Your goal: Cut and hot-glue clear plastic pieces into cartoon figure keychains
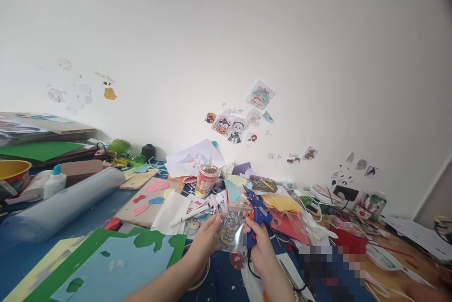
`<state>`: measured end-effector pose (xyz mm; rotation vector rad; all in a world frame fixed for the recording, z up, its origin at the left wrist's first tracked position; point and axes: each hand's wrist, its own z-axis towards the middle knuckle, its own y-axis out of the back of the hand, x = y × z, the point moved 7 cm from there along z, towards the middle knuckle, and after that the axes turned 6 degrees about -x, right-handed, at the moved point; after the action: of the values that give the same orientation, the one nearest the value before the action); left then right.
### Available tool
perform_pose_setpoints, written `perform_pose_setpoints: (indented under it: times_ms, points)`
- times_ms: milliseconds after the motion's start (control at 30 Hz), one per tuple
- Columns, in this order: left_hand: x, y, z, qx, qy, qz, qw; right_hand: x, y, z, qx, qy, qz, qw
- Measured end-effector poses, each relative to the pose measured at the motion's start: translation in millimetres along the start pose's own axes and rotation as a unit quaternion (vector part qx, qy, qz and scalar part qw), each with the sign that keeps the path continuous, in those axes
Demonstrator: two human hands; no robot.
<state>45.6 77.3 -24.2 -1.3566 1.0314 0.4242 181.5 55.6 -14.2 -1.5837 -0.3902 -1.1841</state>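
My left hand (206,236) is closed on the edge of a clear plastic piece (231,231) that carries a cartoon character drawing and catches a bright glare. My right hand (260,245) wraps round a blue hot glue gun (259,210), its nozzle pointing up and away from me. The right thumb lies close to the plastic's right edge; whether it presses on it, I cannot tell. Below the plastic is a small red piece (237,259). A dark cord hangs from the gun's handle.
Light-blue and green foam sheets (116,264) lie at front left, beside a clear plastic roll (70,203). A drink cup with straw (207,180) stands behind my hands. Scissors (291,274) lie right of my right wrist. Paper cutouts (260,95) are stuck to the wall.
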Motion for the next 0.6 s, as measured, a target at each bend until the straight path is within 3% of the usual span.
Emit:
perform_pose_setpoints:
  times_ms: [267,600]
  points:
    - [-0.9,0.2,-0.7,0.006,0.002,-0.004,1.0,-2.2,0.3,0.9,-0.001,-0.006,0.031,1.0]
    - [-2.3,-1.8,-1.9,0.015,-0.011,0.009,1.0,-0.8,5.5,4.9,0.002,0.052,-0.042,0.998]
